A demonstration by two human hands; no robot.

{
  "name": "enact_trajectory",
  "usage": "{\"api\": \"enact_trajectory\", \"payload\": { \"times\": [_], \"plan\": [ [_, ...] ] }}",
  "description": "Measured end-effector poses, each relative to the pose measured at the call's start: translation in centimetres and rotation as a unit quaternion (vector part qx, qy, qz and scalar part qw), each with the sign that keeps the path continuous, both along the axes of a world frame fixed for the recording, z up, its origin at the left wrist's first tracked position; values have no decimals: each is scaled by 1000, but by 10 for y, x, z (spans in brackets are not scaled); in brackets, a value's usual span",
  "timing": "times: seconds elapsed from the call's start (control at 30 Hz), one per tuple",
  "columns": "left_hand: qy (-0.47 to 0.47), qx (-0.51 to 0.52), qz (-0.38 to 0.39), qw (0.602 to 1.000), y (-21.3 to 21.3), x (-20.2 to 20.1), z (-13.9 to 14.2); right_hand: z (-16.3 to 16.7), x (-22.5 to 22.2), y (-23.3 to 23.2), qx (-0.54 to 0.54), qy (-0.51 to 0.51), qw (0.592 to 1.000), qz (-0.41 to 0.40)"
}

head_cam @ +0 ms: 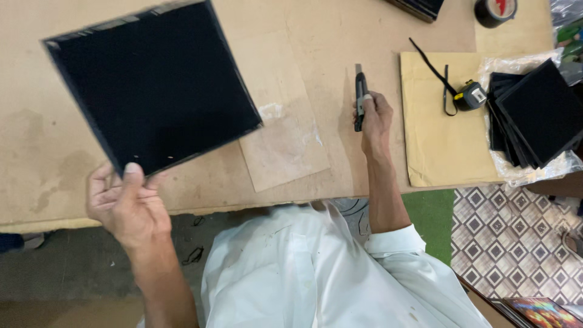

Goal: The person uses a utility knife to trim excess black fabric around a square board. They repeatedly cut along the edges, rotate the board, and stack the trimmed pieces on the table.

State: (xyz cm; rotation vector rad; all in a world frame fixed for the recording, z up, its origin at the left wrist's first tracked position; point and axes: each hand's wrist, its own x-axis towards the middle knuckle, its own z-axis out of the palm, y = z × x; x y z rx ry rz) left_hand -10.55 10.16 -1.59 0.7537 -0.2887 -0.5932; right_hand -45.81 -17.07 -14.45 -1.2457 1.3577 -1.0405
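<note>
L hand [124, 203] pinches black square panel [155, 85] at its 6 o'clock edge, panel fanning up twd 12; R hand [375, 118] clenched round utility knife [360, 100], blade at 12, on cardboard-topped table [303, 42].

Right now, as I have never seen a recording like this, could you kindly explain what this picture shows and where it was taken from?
There is no machine here: a person works with two bare hands, and the single picture comes from a camera worn on that person's head, looking down over a white shirt to the workbench.

The left hand holds a large black square panel by its lower edge, lifted and tilted over the brown board tabletop. The right hand grips a utility knife, its blade end pointing away from the person.

To the right lies a tan sheet with a tape measure on it, and beside that a stack of smaller black squares on clear plastic wrap. A roll of black tape sits at the far edge. A patterned floor shows below.
</note>
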Motion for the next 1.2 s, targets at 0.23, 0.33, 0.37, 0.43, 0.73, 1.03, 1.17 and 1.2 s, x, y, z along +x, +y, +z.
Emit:
{"api": "enact_trajectory", "payload": {
  "times": [0.23,0.33,0.37,0.43,0.73,1.03,1.17,1.2],
  "plan": [
    [-33,29,5,999,28,31,-18,28,23,60,44,-146,988,-6],
    [-4,74,-14,997,17,19,-44,38,31,76,43,-155,987,-4],
    [2,94,-24,995,13,13,-53,41,33,79,46,-158,986,-3],
    [-61,232,-36,970,11,-3,-65,47,36,83,33,-156,987,-2],
    [-662,356,-114,650,3,-17,-42,57,75,106,-3,-30,998,51],
    [-768,411,-381,310,-178,13,-60,50,143,87,-143,164,960,175],
    [-761,430,-406,268,-197,12,-65,34,171,69,-251,223,921,198],
    [-761,434,-408,258,-199,12,-66,30,176,65,-243,234,920,200]
  ]
}}
